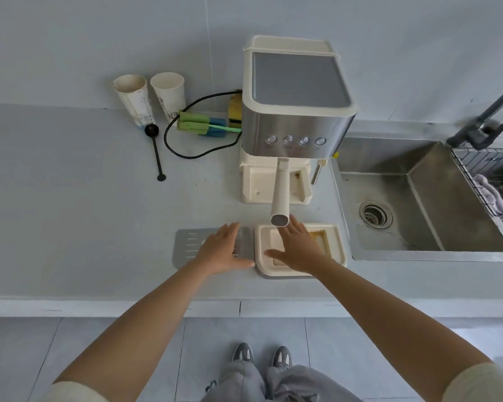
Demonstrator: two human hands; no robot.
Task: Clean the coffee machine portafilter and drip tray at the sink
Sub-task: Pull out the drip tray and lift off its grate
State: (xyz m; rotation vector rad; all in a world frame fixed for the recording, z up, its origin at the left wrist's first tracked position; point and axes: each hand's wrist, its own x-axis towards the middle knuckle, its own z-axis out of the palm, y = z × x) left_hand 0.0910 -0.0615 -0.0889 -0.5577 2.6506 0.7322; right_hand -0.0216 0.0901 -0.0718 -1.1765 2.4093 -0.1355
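The stripping-down step looks to be in hand: on the pale grey countertop [70,198], below the cream-and-steel coffee machine [296,111] at upper centre, the cream plastic drip tray [336,242] lies mid-frame. Its slotted steel grate [186,245] lies just left, and the cream-handled portafilter [281,192] is still locked in the machine. The left hand [221,248] lies flat and straight-fingered over the grate and the right hand [296,248] is spread over the tray, neither gripping. The next move probably calls for lifting the stained tray level across to the stainless steel sink [418,198] at right. Two white paper cups [134,97] and a green bottle brush [204,126] sit upper left against the plain grey wall.
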